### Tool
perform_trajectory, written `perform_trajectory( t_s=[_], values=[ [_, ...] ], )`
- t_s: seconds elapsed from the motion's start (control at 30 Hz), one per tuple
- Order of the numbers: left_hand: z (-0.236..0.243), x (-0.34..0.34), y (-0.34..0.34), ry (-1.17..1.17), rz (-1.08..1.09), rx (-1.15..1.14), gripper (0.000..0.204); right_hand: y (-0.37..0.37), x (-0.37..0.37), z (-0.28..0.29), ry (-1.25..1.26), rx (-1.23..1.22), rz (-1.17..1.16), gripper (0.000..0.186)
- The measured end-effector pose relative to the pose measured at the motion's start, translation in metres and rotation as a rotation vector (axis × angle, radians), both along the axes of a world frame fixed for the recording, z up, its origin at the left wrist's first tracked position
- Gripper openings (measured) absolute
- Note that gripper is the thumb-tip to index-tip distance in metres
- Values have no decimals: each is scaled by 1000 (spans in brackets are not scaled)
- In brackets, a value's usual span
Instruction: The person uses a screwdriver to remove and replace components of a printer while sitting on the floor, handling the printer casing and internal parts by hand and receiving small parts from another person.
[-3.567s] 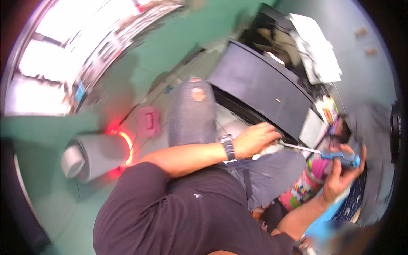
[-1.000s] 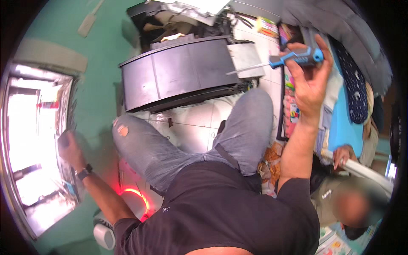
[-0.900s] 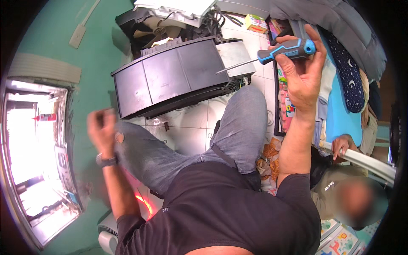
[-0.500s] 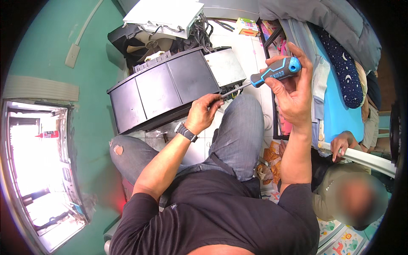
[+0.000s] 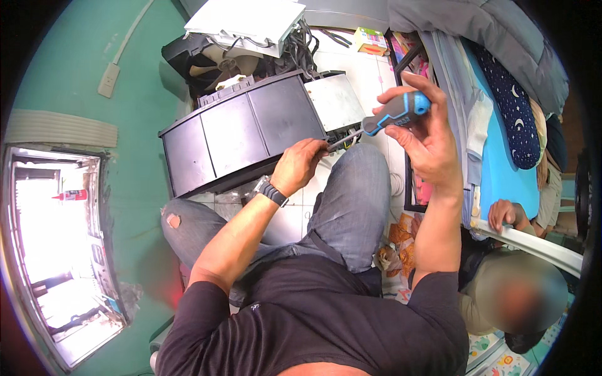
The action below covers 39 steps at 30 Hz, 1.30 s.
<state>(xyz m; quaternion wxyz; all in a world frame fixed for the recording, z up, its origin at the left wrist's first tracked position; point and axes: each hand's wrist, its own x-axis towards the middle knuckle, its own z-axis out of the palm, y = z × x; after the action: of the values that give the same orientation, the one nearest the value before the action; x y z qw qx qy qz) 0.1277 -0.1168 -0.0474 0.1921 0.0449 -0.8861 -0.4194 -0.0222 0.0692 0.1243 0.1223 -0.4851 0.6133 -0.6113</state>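
Note:
My right hand [image 5: 433, 141] grips a screwdriver [image 5: 392, 118] by its black and blue handle, with the fingers curled around it. The shaft slants down to the left, to the right-hand corner of a black casing [image 5: 241, 128] with three flat panels. At that corner my left hand [image 5: 300, 167] is closed, its fingertips pinched about the shaft's tip, and they hide the point where it meets the casing. A pale metal plate [image 5: 337, 103] adjoins the casing, with small wires showing just below it.
Behind the casing stand a fan [image 5: 229, 67], a white metal panel [image 5: 244, 22] and bunched black cables [image 5: 301, 47]. Pliers [image 5: 335, 39] and a small yellow box [image 5: 370, 41] lie on the floor. To the right are a bed frame [image 5: 415, 188] and another person's hand [image 5: 505, 215] by a white rail.
The screwdriver's handle and my right hand have shifted slightly left and down. My left hand has turned a little, staying at the casing's corner. The other person's hand has moved slightly.

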Motion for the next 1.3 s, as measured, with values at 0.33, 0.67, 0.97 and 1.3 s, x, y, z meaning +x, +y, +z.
perform_trajectory(
  t_s=[0.33, 0.67, 0.97, 1.3],
  values=[
    [-21, -55, -34, 26, 72, -188, 13, -65, -16, -7, 411, 129, -65, 72],
    [-40, -72, -44, -97, -27, -137, 13, -79, -32, -24, 590, 90, -105, 76],
    [-41, -68, -42, 10, 15, -113, 13, -77, -36, -25, 497, 143, -109, 70],
    [-37, -65, -46, -5, 14, -74, 13, -82, -29, -22, 671, 143, -270, 60]
  ],
)
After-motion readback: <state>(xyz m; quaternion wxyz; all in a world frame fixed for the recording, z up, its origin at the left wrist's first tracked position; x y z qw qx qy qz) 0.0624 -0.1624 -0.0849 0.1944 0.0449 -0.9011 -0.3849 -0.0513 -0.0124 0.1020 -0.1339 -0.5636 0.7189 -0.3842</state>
